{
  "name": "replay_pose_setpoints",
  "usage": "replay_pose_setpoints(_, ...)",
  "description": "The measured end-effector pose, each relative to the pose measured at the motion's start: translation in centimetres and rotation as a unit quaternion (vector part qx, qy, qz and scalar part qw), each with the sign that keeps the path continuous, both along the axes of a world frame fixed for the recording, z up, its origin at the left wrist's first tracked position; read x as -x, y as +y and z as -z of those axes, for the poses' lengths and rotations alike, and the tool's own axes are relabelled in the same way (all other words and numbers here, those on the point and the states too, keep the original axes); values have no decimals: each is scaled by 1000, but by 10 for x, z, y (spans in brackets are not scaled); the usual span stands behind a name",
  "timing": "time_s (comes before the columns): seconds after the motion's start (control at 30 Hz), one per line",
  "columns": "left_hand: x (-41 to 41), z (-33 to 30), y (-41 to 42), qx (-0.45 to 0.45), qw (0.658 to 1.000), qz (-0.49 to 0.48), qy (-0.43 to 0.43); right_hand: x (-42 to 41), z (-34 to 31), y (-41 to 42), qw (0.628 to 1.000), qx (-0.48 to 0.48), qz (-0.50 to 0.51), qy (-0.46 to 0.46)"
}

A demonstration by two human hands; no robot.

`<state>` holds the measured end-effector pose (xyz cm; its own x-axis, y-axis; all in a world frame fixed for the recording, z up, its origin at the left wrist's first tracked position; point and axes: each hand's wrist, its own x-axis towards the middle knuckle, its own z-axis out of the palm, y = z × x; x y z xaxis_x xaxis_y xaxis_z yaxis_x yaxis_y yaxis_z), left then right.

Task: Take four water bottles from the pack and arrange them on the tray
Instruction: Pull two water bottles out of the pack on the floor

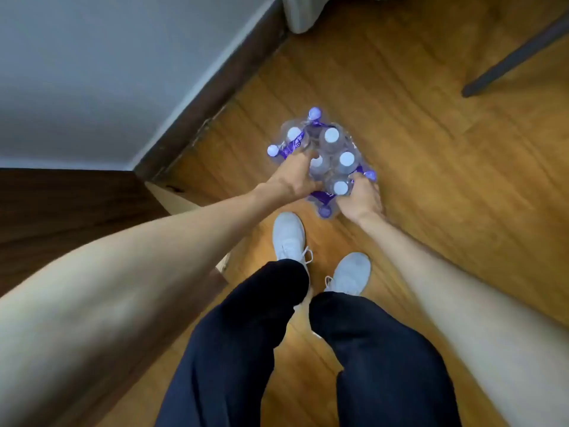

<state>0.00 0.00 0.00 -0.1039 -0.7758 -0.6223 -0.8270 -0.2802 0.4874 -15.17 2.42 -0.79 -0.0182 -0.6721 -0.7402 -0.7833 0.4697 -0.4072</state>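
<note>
Bottles in a shrink-wrapped pack stand on the wooden floor, near the dark skirting board where the wall meets the boards and just ahead of the person's white shoes. The only view is the head camera, looking straight down. White caps point up at the lens, and clear film with purple print bunches around the bottle shoulders.

The left hand reaches into the near-left side of the pack, fingers dug down among the bottle necks and closed on the film or on a bottle; which of the two is hidden under the knuckles. The right hand clamps the near-right corner, curled around the nearest bottle and the wrap beside it. Both hands are closed on the pack, neither spread wide.

No tray is in sight, and no bottle stands free of the wrap, so the task looks to be at its very start.

Full bottles will likely make the bundle heavy and dense, while the film is thin, slick and stretchy and may tear or slip under a pull. Each bottle wall probably gives when squeezed. The firmest hold should be the stiff neck just below a cap, with the other hand pinning the pack down.
</note>
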Motion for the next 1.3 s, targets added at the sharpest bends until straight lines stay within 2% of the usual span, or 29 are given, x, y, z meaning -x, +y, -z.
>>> replay_pose_setpoints(0.17, 13, 19, -24, 18, 997, 60, -33, 7, 25, -10, 993, 32, -114, 27)
replay_pose_setpoints(0.3, 13, 41, -28, 17, 991, 116, -65, 6, 35, -10, 964, 77, -247, 63)
replay_pose_setpoints(0.4, 13, 45, -28, 33, 988, 131, -75, 4, 39, -9, 951, 102, -284, 67)
replay_pose_setpoints(0.6, 12, 48, -23, 74, 984, 142, -79, -1, 43, -9, 949, 114, -282, 77)
replay_pose_setpoints(0.9, 13, 33, -17, 46, 992, 92, -71, 2, 34, -8, 971, 96, -211, 53)
replay_pose_setpoints(1.1, 21, -26, -9, 42, 996, 63, -46, 4, -22, -6, 984, 103, -141, 33)
replay_pose_setpoints(1.2, 17, -68, -4, 48, 995, 64, -52, 5, -67, -9, 988, 100, -117, 33)
replay_pose_setpoints(1.3, 17, -121, 3, 40, 998, 22, -44, 4, -121, -10, 989, 105, -105, 27)
